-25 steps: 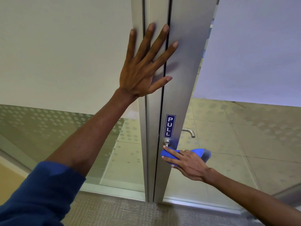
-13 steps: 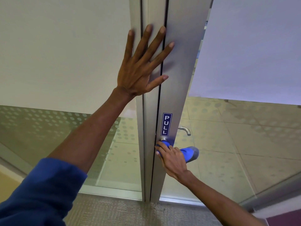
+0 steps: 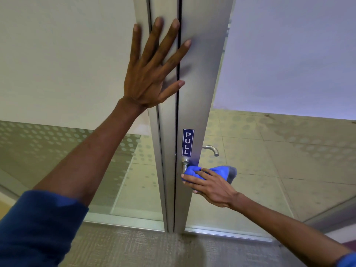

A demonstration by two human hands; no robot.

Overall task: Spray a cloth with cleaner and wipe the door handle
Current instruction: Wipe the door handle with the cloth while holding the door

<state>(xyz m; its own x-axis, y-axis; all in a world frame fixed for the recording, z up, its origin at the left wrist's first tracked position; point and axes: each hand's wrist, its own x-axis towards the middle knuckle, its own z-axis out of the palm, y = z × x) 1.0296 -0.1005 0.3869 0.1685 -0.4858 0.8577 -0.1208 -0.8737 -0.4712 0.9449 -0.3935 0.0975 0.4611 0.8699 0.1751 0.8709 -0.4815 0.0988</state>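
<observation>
The left hand (image 3: pixel 152 74) lies flat and fully open, all 5 fingers spread, pressed against the grey metal door frame (image 3: pixel 167 170) high up, with the fingertips reaching across the dark vertical gap onto the edge of the grey metal door (image 3: pixel 200 93). It holds nothing. The arm behind it wears a dark blue sleeve (image 3: pixel 34 228) pushed up past the forearm.

Lower down, the right hand (image 3: pixel 212 186) is curled around a bright blue cloth (image 3: pixel 210 170), fingers wrapped over it and pressing it onto the silver metal lever door handle (image 3: pixel 185 164). The cloth covers most of the lever; only the handle's base near the door edge shows. Just above it sits a blue sticker with white letters reading PULL (image 3: pixel 188 142). A 2nd silver handle (image 3: pixel 212 149) shows through the frosted, dotted glass (image 3: pixel 269 151).
</observation>
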